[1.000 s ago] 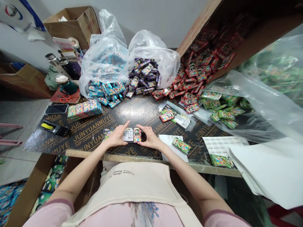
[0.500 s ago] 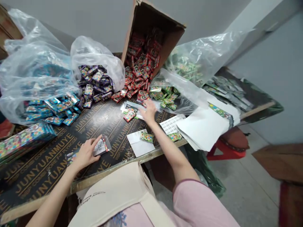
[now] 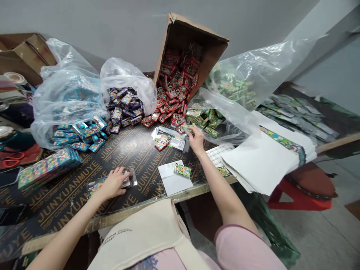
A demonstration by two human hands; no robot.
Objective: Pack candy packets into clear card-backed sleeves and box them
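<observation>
My left hand [image 3: 114, 183] rests palm down on a flat clear-sleeved pack [image 3: 95, 185], its fingers spread and covering much of it. At the front of the heaps, the fingertips of my right hand [image 3: 196, 139] are closed on a small green packet [image 3: 185, 128]. Just below that hand lie clear-sleeved packs [image 3: 176, 143], with a single red packet [image 3: 162, 143] on top. Nearer the table edge, another green packet [image 3: 182, 170] sits on a folded white sheet [image 3: 172, 183].
Blue packets [image 3: 81, 135], purple packets [image 3: 126, 103] and green packets [image 3: 209, 118] spill from plastic bags. Red packets [image 3: 174, 92] pour from a tipped carton [image 3: 213, 45]. White sheets [image 3: 247, 152] overhang the table's front right edge. Scissors [image 3: 12, 160] lie far left.
My right hand has moved from the sleeved packs up and right to a green packet. My left hand's fingers have drawn in over the sleeved pack. The view has shifted left.
</observation>
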